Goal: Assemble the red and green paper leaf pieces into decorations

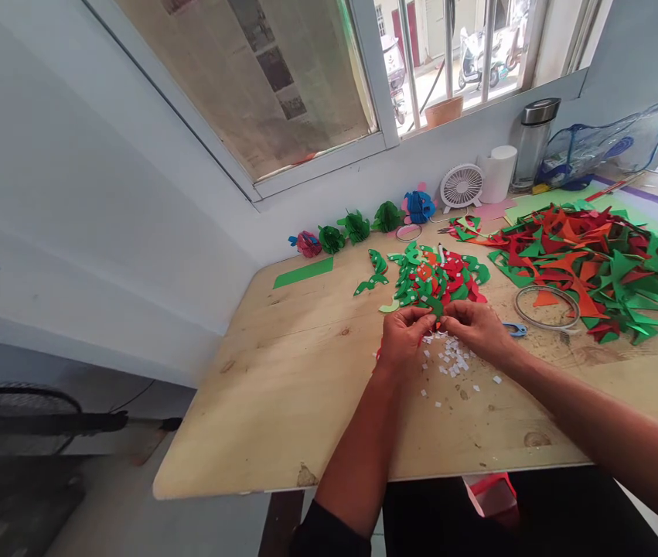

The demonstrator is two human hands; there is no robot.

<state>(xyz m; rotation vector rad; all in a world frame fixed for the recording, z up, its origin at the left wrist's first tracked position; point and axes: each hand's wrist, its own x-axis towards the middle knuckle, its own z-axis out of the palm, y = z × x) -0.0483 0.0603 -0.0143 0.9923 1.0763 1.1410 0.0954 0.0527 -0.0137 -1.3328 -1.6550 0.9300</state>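
Note:
Between the fingertips of both hands is a small green paper cutout (434,305). My left hand (405,334) pinches it from the left, with its fingers curled. From the right, my right hand (478,329) pinches near its lower edge, where a bit of orange shows. Just beyond the fingers lies a pile of green, red and orange paper cutouts (421,272), many bearing small white squares. Below my hands, many loose white paper squares (453,357) are scattered on the wooden table (282,387). Blue-handled scissors (515,329) lie beside my right wrist.
Red, green and orange paper scraps (589,255) heap up on the right, with a tape roll (546,307) before them. Folded paper figures (356,226), a small white fan (461,186) and a glass bottle (534,143) stand along the wall. A green strip (304,272) lies at left.

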